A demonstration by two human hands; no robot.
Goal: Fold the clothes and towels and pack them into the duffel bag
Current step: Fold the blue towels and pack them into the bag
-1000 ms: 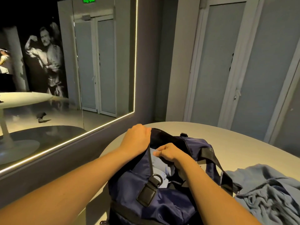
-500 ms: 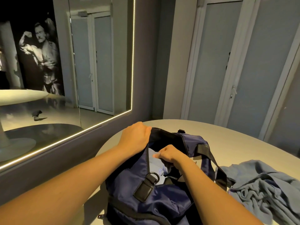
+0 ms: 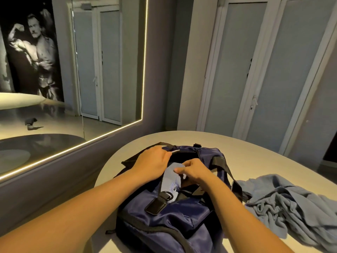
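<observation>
Since a moment ago my left hand [image 3: 153, 161] has come down lower and flatter on the navy duffel bag [image 3: 173, 218], and the side it holds has sunk with it, so more of the pale blue cloth [image 3: 170, 178] shows in the mouth. My left palm now lies on the bag's left side, and its fingers curl over the edge of the opening and hold it; the fingertips are hidden behind the rim. My right hand [image 3: 194, 171] is in the opening with its fingers bent, and the thumb and forefinger pinch the top edge of the pale blue cloth. That cloth sits inside the bag, part of it tucked under a black strap tab with a metal ring [image 3: 158, 203] that lies across the near lip. I cannot tell whether it is a towel or a garment.

The bag rests on a pale rounded table [image 3: 255, 157], with a black shoulder strap [image 3: 224, 168] trailing off its right side. A crumpled grey-blue garment [image 3: 291, 205] lies unfolded on the table just beside the bag, on my right. A mirror [image 3: 76, 110] edged with a light strip runs along the wall to my left, and pale doors [image 3: 237, 70] stand beyond the table.
</observation>
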